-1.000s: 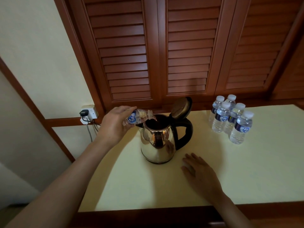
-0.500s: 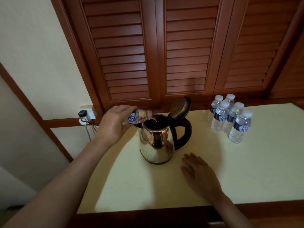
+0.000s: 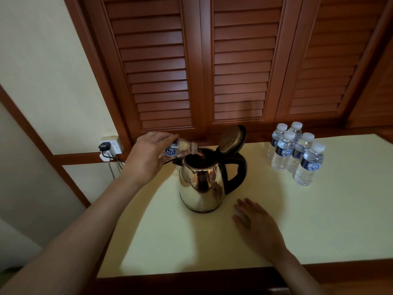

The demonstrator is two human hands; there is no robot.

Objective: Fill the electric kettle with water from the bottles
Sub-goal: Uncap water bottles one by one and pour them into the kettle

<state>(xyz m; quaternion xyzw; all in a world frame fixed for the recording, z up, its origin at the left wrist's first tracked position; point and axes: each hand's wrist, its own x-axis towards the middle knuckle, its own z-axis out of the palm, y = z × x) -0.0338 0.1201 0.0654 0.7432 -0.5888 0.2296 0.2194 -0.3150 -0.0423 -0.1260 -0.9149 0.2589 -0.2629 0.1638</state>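
Both of my hands are out over the table (image 3: 319, 220). My left hand (image 3: 148, 154) is wrapped round a small water bottle (image 3: 180, 148) with a blue label. It holds the bottle up in the air, tipped on its side. The bottle's open mouth points to the right and sits just over the top of the kettle (image 3: 202, 184).

My right hand (image 3: 257, 224) lies flat on the table with the fingers straight and a bit spread. It holds nothing. It is near me, just to the right of the bottom of the kettle, but not touching it.

The kettle is shiny metal and stands upright in the middle of the table. Its lid (image 3: 230, 139) is flipped up and leans back, so the dark hole at the top is open. Its black handle (image 3: 239, 173) sticks out to the right.

Five more bottles (image 3: 284, 154) stand close together at the far right of the table (all with white caps and blue labels). They are well apart from the kettle.

On the far left, a black plug (image 3: 104, 146) sits in a white socket (image 3: 113, 144) on the pale wall (image 3: 42, 71). Behind the table are brown wooden doors (image 3: 240, 60) with lots of thin slats.
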